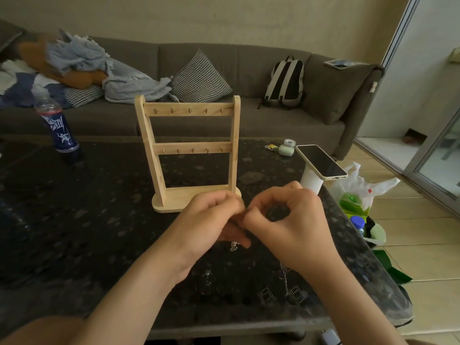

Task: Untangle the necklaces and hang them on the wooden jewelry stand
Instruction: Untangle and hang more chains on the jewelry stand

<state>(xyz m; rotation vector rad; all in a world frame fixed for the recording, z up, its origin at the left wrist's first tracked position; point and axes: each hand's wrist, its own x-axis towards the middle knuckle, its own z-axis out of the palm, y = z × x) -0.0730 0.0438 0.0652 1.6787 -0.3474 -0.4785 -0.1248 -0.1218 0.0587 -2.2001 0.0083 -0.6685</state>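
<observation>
On the head view I see the grips of my left hand (211, 217) and right hand (281, 220) pinching a thin silver necklace (234, 246) just before the pale wooden jewelry stand (188, 155), with more chains (283, 277) lying on the dark counter (74, 220).

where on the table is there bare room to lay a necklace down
Widest bare patch: table left of the wooden stand, from the bottle to the near edge. A narrower strip runs between stand and phone holder. Crowded: the near middle, where loose necklaces lie.
</observation>
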